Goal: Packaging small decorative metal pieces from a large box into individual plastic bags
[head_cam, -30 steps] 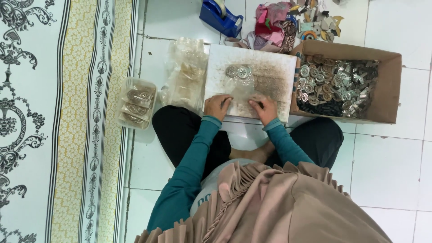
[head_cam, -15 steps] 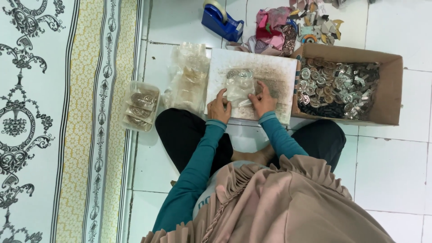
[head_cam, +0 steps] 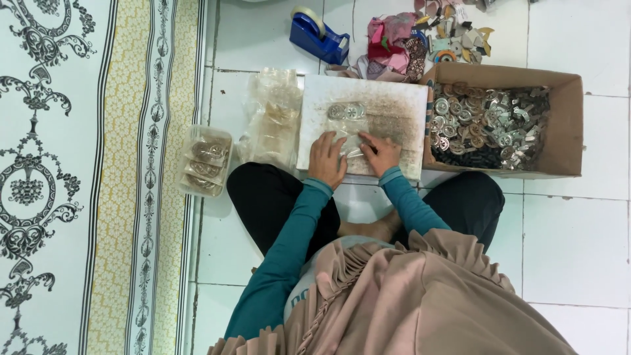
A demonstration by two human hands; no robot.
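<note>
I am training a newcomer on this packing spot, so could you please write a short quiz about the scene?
1. True or false: the brown cardboard box of small metal pieces lies beside the right hand.
2. What do both hands press on the white stained board?
3. The blue tape dispenser sits: A) above the board, B) on the patterned mat.

Key: 1 true; 2 a clear plastic bag, left hand included; 3 A.

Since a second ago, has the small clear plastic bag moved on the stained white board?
Yes. The clear plastic bag has come down the stained white board from beside the metal discs to its near edge, under both hands.
</note>
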